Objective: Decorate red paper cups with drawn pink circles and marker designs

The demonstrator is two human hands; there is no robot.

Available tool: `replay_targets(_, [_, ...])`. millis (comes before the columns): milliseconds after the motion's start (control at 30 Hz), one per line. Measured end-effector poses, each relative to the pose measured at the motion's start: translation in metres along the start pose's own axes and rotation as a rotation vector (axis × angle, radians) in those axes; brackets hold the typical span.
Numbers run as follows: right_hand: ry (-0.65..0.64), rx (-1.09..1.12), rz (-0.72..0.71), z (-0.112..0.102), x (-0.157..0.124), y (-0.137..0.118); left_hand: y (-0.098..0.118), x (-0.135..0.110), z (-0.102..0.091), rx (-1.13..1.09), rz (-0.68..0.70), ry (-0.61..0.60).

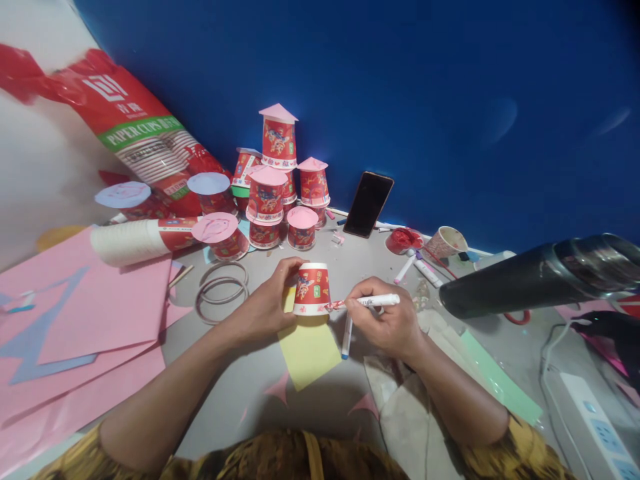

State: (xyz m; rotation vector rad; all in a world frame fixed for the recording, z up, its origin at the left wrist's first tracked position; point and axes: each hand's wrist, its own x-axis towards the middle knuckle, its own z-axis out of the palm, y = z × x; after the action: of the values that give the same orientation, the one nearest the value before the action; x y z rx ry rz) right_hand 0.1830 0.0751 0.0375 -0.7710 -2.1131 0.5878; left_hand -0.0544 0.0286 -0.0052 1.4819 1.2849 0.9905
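Observation:
An upside-down red paper cup [312, 288] with a white rim band stands in front of me. My left hand [280, 293] is wrapped around its left side. Between the fingers of my right hand [387, 320] is a white acrylic marker [377, 301], its red tip at the right edge of the cup's white band. Small pinkish marks show on that band. Below the cup lies a yellow paper sheet [310, 357]. Another white marker with a blue end [347, 337] rests on the table by my right hand.
Decorated cups with pink paper tops [265, 200] are stacked behind. Left are pink sheets [95, 300], a row of nested cups [133, 241], tape rings [221, 293] and a paper-cup bag [135, 127]. A phone [369, 203] leans at the wall; a dark flask [530, 277] lies right.

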Motion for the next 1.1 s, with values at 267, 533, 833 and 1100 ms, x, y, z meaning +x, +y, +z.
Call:
replay_targets(267, [0.011, 0.044, -0.021, -0.0004, 0.0003, -0.0047, -0.0009, -0.0004, 0.0003, 0.014, 0.002, 0.002])
replay_targets(533, [-0.026, 0.022, -0.035, 0.0028, -0.0009, -0.0025, -0.0019, -0.0018, -0.0012, 0.071, 0.022, 0.007])
replay_targets(833, [-0.019, 0.025, -0.048, 0.0020, -0.0009, -0.0055, -0.0021, -0.0016, -0.0013, 0.040, 0.017, 0.008])
replay_targets(1100, [0.089, 0.055, 0.045, 0.0006, -0.0053, 0.0032, 0.0034, -0.0006, 0.0001, 0.044, -0.024, 0.021])
